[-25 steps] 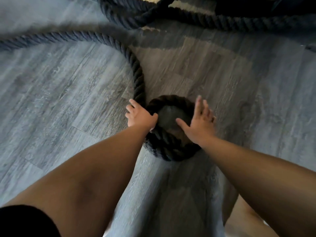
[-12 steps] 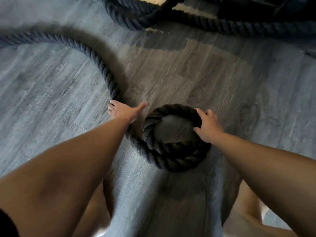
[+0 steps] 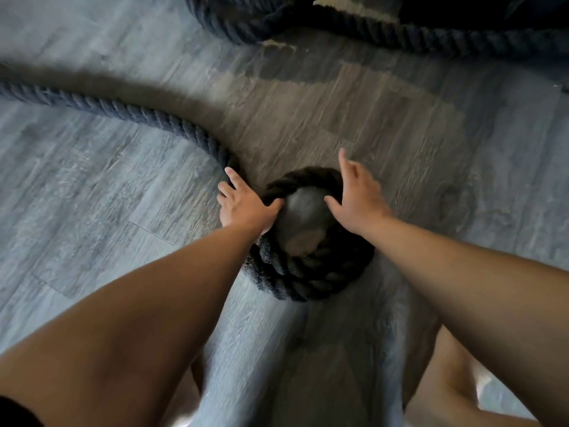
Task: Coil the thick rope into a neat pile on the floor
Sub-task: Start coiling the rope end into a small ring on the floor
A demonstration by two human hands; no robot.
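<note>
A thick dark twisted rope (image 3: 123, 110) runs in from the left edge and curves down into a small tight coil (image 3: 308, 278) on the grey wood floor. My left hand (image 3: 244, 203) lies flat on the rope where it meets the coil's left side, thumb against the ring. Over the coil's right rim my right hand (image 3: 358, 192) rests with fingers spread and pointing away from me. Neither hand closes around the rope. The coil's left and right rims are partly hidden by my hands and forearms.
More of the dark rope (image 3: 400, 35) lies in loops and a long run across the top of the view. Grey plank floor (image 3: 92, 195) surrounds the coil. My bare legs (image 3: 446, 392) show at the bottom edge.
My left hand has pushed the incoming rope in against the coil's left side. My right hand has gone from curled on the right rim to flat with fingers spread.
</note>
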